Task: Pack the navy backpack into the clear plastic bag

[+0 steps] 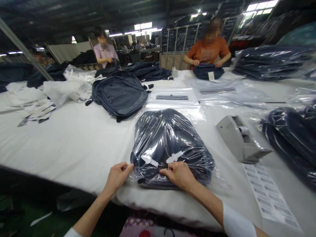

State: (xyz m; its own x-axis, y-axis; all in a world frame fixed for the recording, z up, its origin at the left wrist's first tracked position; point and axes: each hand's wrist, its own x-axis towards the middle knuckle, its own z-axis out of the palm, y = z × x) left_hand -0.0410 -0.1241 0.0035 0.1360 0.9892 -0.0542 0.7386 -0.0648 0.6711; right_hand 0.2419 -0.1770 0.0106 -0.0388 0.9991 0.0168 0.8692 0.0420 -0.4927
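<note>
A dark navy backpack sealed in a clear plastic bag [168, 141] lies on the white table [74, 144] right in front of me. Two strips of tape [161, 158] cross the bag's folded near end. My left hand [118, 175] pinches the plastic at the bag's near left corner, fingers closed on it. My right hand [179, 173] presses and grips the folded plastic at the near edge, just below the right tape strip.
A grey tape dispenser [240, 138] stands right of the bag, a sheet of barcode labels [269, 194] in front of it. An unbagged backpack [120, 93] and flat plastic bags [172, 98] lie beyond. Stacks of bagged backpacks [293, 138] fill the right. Other people work at the far side.
</note>
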